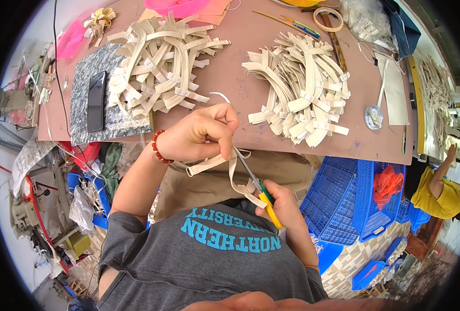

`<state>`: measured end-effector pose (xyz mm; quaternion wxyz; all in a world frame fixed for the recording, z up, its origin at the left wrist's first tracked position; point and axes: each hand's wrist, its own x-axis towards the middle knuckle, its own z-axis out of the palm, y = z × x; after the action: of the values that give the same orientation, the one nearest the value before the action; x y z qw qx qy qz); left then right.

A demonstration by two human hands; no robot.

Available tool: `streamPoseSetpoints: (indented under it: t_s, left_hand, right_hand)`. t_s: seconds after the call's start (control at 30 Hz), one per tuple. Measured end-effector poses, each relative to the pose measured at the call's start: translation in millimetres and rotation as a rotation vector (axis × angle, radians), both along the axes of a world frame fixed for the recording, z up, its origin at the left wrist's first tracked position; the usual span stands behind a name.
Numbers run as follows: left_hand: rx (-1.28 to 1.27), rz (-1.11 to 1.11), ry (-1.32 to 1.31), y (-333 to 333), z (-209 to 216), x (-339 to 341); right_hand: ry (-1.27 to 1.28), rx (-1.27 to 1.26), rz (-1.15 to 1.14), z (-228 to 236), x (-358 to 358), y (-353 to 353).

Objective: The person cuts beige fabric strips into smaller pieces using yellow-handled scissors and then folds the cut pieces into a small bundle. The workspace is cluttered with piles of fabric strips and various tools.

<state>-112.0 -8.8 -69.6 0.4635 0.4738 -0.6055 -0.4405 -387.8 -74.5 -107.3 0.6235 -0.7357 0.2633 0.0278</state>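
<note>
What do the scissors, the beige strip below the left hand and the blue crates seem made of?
Scissors: grey, metallic-looking blades; smooth, coloured handles, probably plastic. Beige strip: apparently fabric, matte, limply curving. Blue crates: likely moulded plastic, given perforated walls.

- Light: bright, diffuse; shadows soft.
- Surface (227, 62), upper half: evenly lit; edges bent by lens.
- Clear plastic bag (367, 20), upper right: small glare spots.
- Centre: sharp.
- Rim: stretched, softer; corners black.
</note>
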Motion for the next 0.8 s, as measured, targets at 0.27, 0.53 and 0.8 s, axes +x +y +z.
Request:
streamPoseSetpoints:
  t_s: [0.27,0.53,0.8]
  left_hand:
    - [0.017,0.012,-0.036,2,-2,1]
    - [-0.038,-0.018,-0.100,0,1,-1]
    - [0.029,-0.020,-0.146,-1,7,2]
  right_hand:
    - [0.028,0.028,-0.014,7,3,-1]
    - [0.099,-0.080,-0.009,20,9,-2]
    - [0.141,-0.129,-0.029,22,11,-2]
